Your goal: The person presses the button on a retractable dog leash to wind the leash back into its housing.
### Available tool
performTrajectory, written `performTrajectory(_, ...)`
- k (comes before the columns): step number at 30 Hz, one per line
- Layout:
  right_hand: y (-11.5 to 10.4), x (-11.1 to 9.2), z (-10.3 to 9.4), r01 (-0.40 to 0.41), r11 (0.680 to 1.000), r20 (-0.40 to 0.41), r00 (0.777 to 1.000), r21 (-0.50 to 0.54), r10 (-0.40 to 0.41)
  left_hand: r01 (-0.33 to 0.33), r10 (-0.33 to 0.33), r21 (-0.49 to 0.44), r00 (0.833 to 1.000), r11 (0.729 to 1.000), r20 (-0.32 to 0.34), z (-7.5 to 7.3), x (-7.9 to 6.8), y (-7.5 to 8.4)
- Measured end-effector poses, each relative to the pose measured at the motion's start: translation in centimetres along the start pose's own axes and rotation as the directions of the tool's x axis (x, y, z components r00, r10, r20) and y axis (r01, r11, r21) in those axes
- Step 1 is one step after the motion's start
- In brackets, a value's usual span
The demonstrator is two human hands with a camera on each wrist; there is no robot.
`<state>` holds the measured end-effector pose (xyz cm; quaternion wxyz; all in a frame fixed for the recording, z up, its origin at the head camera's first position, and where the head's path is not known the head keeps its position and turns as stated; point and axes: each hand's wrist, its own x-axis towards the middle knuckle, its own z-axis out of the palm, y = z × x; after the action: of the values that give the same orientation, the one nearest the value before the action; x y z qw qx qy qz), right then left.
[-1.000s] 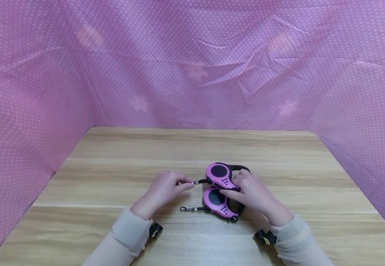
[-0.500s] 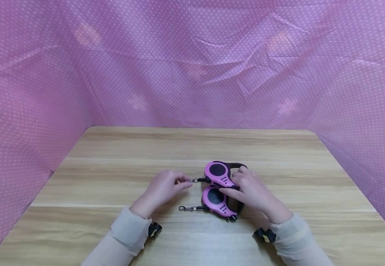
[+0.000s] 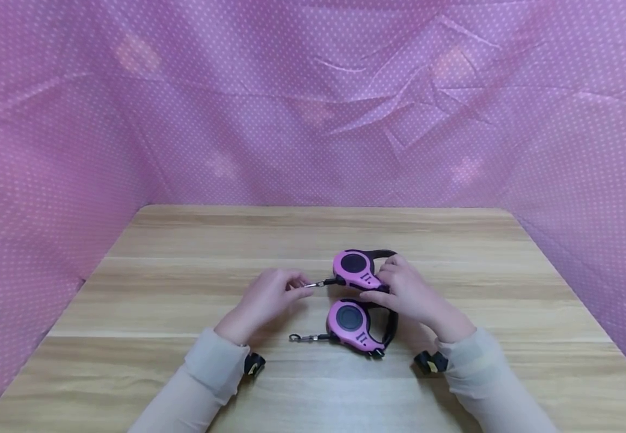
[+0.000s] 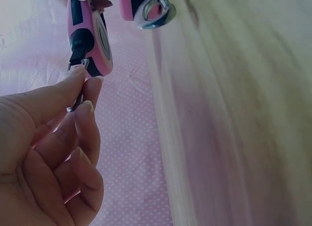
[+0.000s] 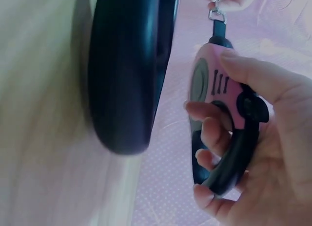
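Note:
Two pink-and-black retractable dog leashes are in the head view. My right hand (image 3: 412, 293) grips the far leash (image 3: 353, 264) by its black loop handle; in the right wrist view the fingers pass through the loop and the thumb (image 5: 239, 65) lies on the pink casing. The metal snap clip (image 4: 78, 102) of this leash is pinched between the thumb and fingers of my left hand (image 3: 270, 296). The near leash (image 3: 349, 319) lies flat on the table, its own clip (image 3: 304, 338) pointing left. Neither hand touches that near one.
A wood-grain table (image 3: 183, 240) extends under both hands. Pink dotted cloth (image 3: 269, 120) hangs behind it and along both sides. Close to the right wrist camera, the near leash's black handle (image 5: 122, 75) fills much of the view.
Both hands have moved the far leash away from me, so a gap now separates it from the near leash. The near leash stays where it lies.

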<state>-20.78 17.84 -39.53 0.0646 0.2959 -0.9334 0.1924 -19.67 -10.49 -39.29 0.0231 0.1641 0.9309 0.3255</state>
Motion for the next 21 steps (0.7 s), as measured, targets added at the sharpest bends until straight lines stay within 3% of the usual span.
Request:
performTrajectory(5, 1.0, 0.9, -0.1, -0.003, 0.998, 0.014, 1.000, 0.065, 0.002, -0.002, 0.002, 0.011, 1.000, 1.000, 0.002, -0.1, 0.4, 0.1)
performTrajectory(12, 2.2, 1.9, 0.2, 0.045, 0.998, 0.055, 0.997, 0.040, -0.047, -0.001, -0.001, 0.037, 0.999, 0.999, 0.045, 0.3, 1.0, -0.3)
performTrajectory(21, 3.1, 2.3, 0.9, -0.008, 0.999, 0.173, 0.985, 0.040, 0.001, 0.015, -0.020, 0.049, 0.994, 0.999, 0.103, 0.6, 1.4, -0.7)
